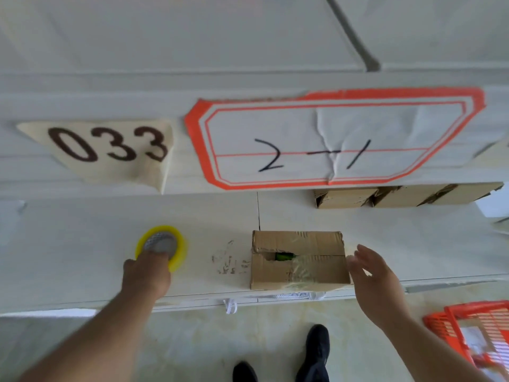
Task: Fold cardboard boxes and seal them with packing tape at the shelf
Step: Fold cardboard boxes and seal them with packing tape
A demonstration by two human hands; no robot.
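From the head camera: a creased brown cardboard box (pixel 298 259), part-sealed with glossy clear tape, sat on the smooth white shelf (pixel 82 257). The left hand (pixel 147 274) grasped a round yellow tape roll (pixel 180 248) to its left; the right hand (pixel 370 274) hovered released, fingers spread, just beside the box's right edge.

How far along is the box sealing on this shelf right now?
Done: the cardboard box is folded shut with one strip of clear tape across it. In hand: the left hand grips the yellow tape roll; the right hand is open beside the box. Left: the flap seam gapes, showing something green.
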